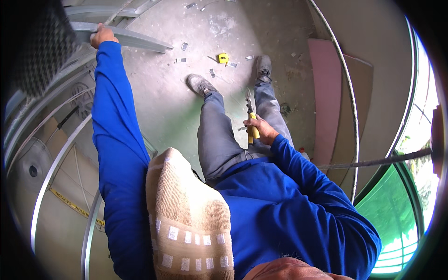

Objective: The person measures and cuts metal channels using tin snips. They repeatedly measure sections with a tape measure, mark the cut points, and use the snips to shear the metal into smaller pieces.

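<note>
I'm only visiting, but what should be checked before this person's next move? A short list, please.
1. Left-hand grip on the grey metal channel: ok, closed on it.
2. Right-hand grip on the yellow-handled snips: ok, held by the handles.
3. Snips apart from the channel: ok.
4. Floor free of loose pieces: not ok, metal scraps lie near the shoes.
5. Snips' jaws shut: cannot tell.

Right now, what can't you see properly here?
All in the head view:
Left end of the metal channel: hidden behind a blurred, dark checked thing.
Part of the yellow-handled pliers: covered by the right hand.
Lower end of the beige cloth: cut off by the picture's edge.
Floor scraps: too small to identify.
</note>
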`<state>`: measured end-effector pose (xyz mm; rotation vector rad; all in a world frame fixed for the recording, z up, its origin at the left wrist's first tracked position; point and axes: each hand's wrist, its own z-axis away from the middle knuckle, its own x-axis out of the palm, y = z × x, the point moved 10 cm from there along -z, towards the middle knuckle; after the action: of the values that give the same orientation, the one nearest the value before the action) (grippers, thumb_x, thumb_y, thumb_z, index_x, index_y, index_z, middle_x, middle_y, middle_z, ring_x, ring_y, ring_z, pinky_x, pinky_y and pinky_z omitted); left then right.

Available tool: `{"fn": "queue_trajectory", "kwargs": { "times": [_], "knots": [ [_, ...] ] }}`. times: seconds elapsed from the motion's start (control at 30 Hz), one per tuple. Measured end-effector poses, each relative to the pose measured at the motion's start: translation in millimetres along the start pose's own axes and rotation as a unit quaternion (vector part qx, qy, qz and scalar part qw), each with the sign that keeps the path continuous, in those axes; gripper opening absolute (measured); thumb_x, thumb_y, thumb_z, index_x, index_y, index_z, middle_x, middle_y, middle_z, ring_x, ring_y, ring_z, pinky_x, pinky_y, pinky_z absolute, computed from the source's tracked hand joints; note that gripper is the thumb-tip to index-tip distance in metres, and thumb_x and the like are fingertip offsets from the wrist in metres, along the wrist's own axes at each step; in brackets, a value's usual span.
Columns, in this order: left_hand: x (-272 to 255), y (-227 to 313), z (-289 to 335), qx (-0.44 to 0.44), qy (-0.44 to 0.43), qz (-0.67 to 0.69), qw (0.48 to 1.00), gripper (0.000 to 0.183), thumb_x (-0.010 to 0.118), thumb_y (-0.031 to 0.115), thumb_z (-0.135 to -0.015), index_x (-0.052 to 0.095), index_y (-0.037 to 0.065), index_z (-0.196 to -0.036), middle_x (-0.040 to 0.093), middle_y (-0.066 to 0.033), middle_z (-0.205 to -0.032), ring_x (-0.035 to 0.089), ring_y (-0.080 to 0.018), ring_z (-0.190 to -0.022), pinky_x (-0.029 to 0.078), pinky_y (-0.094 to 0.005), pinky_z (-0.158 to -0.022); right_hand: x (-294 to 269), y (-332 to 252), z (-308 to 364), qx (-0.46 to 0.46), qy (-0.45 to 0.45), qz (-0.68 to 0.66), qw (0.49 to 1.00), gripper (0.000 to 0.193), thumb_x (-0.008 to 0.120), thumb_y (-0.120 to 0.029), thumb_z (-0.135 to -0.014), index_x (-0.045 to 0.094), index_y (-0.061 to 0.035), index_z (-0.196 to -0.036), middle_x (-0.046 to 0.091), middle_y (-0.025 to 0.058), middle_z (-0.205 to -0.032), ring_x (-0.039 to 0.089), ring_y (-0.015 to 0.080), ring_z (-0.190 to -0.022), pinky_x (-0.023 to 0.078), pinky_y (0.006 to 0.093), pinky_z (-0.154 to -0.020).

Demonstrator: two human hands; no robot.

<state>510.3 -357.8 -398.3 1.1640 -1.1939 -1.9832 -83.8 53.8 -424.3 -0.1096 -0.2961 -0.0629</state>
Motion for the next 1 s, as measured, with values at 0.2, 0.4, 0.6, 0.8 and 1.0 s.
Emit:
{"fn": "queue_trajectory", "kwargs": {
  "times": [0.2,0.4,0.6,0.8,1.0],
  "knots": [
    [-44.0,11.6,113.8,0.068,0.028,0.14,0.987,0.046,0.061,0.029,-0.106,0.049,0.0,-0.14,0.062,-0.0223,-0.13,0.065,-0.0342,-0.109,0.059,-0.0502,-0.093,-70.8,-37.6,-21.0,0.0,0.023,0.028,0.999,0.069,0.078,-0.029,-0.081,0.047,-0.0031,-0.137,0.057,0.0079,-0.109,0.056,0.0187,-0.094,0.049,0.0342,-0.082],
    [-63.1,-78.3,182.0,-0.046,-0.016,0.359,0.932,0.058,0.039,0.046,-0.11,0.036,0.009,-0.154,0.037,-0.017,-0.16,0.04,-0.0405,-0.144,0.04,-0.0667,-0.111,-129.3,-69.9,-42.4,-0.002,0.066,0.056,0.996,0.074,0.077,-0.028,-0.08,0.044,-0.0052,-0.143,0.054,0.0068,-0.107,0.052,0.0189,-0.096,0.048,0.0355,-0.081],
    [-37.2,-309.1,204.8,-0.278,0.095,0.512,0.807,0.061,0.039,0.059,-0.101,0.054,0.009,-0.132,0.055,-0.0118,-0.138,0.051,-0.0303,-0.117,0.039,-0.0499,-0.083,-146.7,-73.0,-109.5,-0.006,0.064,0.021,0.998,0.052,0.077,-0.025,-0.083,0.049,-0.0087,-0.124,0.054,0.0048,-0.094,0.056,0.0166,-0.081,0.05,0.0341,-0.072],
    [-8.2,-446.2,216.8,-0.31,0.168,0.49,0.797,0.082,0.042,0.079,-0.086,0.055,0.015,-0.135,0.056,-0.0103,-0.137,0.05,-0.0279,-0.115,0.035,-0.0494,-0.081,-139.6,-41.8,-201.6,0.01,0.067,-0.002,0.998,0.045,0.076,-0.021,-0.083,0.053,-0.0078,-0.12,0.056,0.004,-0.096,0.057,0.0158,-0.082,0.049,0.0324,-0.074],
    [-17.1,-580.2,169.5,-0.454,0.032,0.277,0.846,0.047,0.063,0.033,-0.093,0.055,0.003,-0.128,0.059,-0.0138,-0.126,0.056,-0.0314,-0.11,0.041,-0.0414,-0.079,-133.0,4.6,-292.4,0.036,0.072,0.095,0.992,0.079,0.08,-0.029,-0.075,0.048,-0.0038,-0.143,0.059,0.0107,-0.114,0.058,0.0229,-0.103,0.049,0.0362,-0.087]
  ]
}}
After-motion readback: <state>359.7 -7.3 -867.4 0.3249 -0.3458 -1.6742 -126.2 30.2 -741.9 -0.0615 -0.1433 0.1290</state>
